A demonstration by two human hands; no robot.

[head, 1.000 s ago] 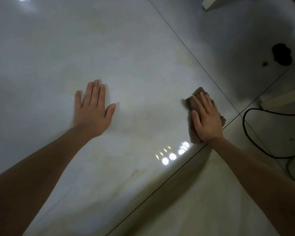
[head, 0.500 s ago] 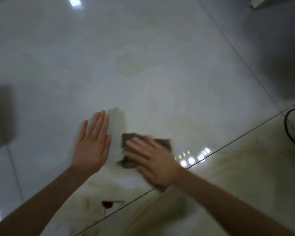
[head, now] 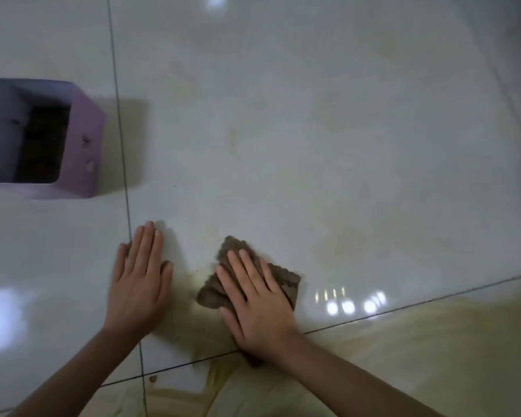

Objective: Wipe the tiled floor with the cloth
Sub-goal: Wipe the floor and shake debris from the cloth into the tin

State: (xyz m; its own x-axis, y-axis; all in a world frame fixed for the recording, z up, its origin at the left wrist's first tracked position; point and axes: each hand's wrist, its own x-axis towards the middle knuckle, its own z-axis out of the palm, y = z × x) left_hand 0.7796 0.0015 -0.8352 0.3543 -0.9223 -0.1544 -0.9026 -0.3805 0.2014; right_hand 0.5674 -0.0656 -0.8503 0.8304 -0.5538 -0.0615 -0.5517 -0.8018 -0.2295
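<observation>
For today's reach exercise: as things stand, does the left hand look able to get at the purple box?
Probably yes. The left hand lies flat on the floor, holding nothing, and only bare tile separates it from the purple box ahead to its left.

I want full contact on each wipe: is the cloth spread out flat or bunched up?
Bunched up. The brown cloth sits as a crumpled, uneven wad with ridged folds under the flat right hand, not opened out.
</observation>
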